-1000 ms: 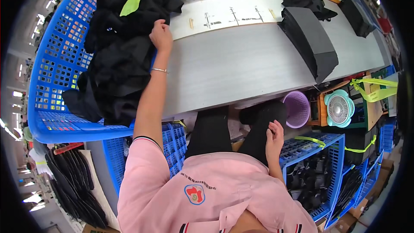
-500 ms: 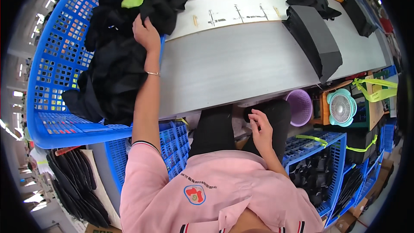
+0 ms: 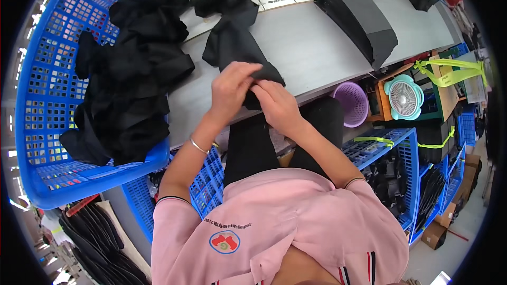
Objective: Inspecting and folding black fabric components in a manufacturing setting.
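Big blue basket (image 3: pixel 42 126) on your left, heaped w/ black cloth (image 3: pixel 132 74) that spills over its near rim onto the grey table (image 3: pixel 317 47). Far side of the table: a stack of dark flat pads (image 3: pixel 359 16), stood on a slant, well apart from your hands. Below the table edge to your right sit a purple bin (image 3: pixel 353 103) and a small teal fan (image 3: pixel 404 97); neither is in your way.

The black cloth piece (image 3: pixel 232 47) you're working lies on the table in front of you, its near end at the table edge, far end trailing back toward the basket heap. Both hands are on that near end: left hand (image 3: pixel 229 87) closed over it w/ fingers curled on top, right hand (image 3: pixel 277 105) pinching the same end just beside it, thumbs close together.

Handling, as a guess: soft, limp, light, no stiffness at all. It'll droop and fold wherever it isn't supported, and prob. won't slip much, since the weave looks matte. Nothing fragile. Take it at an edge or corner, two pinch points a bit apart, so it hangs flat rather than bunching. The far end may be touching the heap, can't tell, so lift gently in case it drags others along.
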